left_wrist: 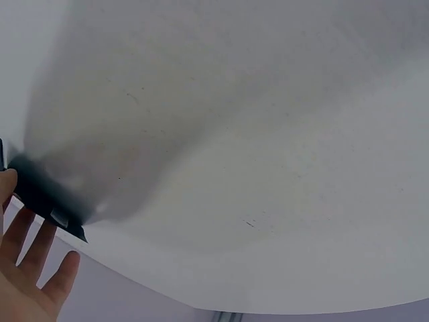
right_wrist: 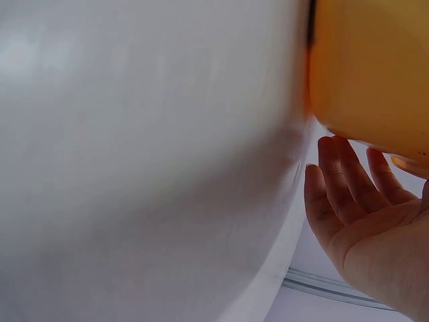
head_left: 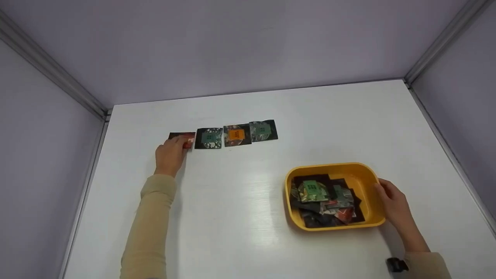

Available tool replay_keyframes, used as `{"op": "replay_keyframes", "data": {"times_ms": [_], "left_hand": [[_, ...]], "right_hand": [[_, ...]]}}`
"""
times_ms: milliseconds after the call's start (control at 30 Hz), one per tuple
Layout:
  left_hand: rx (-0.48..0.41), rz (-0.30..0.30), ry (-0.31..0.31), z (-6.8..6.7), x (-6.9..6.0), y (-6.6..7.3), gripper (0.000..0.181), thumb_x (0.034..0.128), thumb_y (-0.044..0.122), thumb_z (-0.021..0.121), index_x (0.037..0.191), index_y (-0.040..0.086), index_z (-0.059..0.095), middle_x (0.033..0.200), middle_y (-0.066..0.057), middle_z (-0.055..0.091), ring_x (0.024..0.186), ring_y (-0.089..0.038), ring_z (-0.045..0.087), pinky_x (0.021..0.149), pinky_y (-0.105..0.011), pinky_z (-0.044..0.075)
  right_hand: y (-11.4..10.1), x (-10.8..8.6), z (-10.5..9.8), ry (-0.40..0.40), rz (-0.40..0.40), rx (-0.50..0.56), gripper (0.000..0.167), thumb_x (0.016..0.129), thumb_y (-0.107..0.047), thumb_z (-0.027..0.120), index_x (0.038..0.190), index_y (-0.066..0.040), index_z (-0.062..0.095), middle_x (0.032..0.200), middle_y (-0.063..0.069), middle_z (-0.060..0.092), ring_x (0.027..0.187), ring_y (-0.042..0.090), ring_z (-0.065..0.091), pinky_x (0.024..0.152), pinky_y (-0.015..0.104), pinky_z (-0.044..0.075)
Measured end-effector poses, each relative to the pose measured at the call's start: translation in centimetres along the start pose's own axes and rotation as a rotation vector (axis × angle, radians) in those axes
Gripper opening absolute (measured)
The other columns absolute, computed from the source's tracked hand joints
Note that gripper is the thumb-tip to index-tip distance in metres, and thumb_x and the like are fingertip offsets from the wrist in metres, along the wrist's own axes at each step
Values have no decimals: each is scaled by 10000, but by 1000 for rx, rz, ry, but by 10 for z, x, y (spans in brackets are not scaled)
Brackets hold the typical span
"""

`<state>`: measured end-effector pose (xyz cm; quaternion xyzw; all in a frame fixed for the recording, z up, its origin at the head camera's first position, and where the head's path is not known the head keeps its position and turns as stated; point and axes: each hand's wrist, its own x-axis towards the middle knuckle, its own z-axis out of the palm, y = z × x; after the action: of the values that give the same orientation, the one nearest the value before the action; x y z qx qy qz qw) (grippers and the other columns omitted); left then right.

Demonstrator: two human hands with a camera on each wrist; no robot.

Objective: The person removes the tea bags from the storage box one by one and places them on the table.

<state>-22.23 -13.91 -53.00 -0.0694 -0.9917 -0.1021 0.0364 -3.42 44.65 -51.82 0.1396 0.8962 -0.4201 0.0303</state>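
My left hand (head_left: 170,155) is at the left end of a row of small square sachets. Its thumb and fingers pinch a red and dark sachet (head_left: 188,136), partly hidden beneath them. In the left wrist view, that sachet (left_wrist: 47,194) appears dark and blurred. Beside it lie a green-labelled sachet with white specks (head_left: 209,138), an orange-labelled sachet (head_left: 237,134) and another green-labelled sachet (head_left: 264,130). At the right, my right hand (head_left: 396,201) grips the side of a yellow plastic tub (head_left: 366,193), thumb at the rim and fingers against the outer wall (right_wrist: 375,80).
Inside the tub, several loose sachets (head_left: 313,192) lie in a jumbled heap, mostly toward its left side. The white tabletop (head_left: 228,217) meets a pale back wall (head_left: 248,46) and side panels. A small black object (head_left: 396,265) is by the right sleeve.
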Motion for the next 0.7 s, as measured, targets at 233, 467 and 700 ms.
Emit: {"op": "replay_keyframes", "data": {"times_ms": [233, 467, 700], "left_hand": [[-24, -8, 35, 4, -2, -4, 274, 939, 52, 648, 1203, -22, 638, 1235, -230, 630, 1067, -418, 619, 816, -544, 522], [-99, 64, 130, 0, -3, 4, 180, 931, 28, 642, 1098, -26, 682, 1133, -216, 656, 980, -398, 640, 746, -521, 532], [-158, 38, 93, -7, 3, 26, 241, 965, 83, 617, 1182, -6, 670, 1200, -199, 652, 1071, -363, 627, 878, -493, 513]], "right_hand": [[-1, -1, 0, -32, 47, 24, 650, 1050, -483, 365, 1442, 33, 424, 1372, 278, 493, 1120, 311, 502, 761, 31, 395], [-1, -1, 0, -11, 9, -8, 619, 1061, -445, 365, 1424, 51, 436, 1339, 285, 516, 1103, 331, 517, 756, 22, 383], [-1, 0, 1, -28, 18, -1, 643, 1058, -464, 358, 1436, 52, 414, 1352, 292, 497, 1108, 343, 514, 753, 21, 382]]}}
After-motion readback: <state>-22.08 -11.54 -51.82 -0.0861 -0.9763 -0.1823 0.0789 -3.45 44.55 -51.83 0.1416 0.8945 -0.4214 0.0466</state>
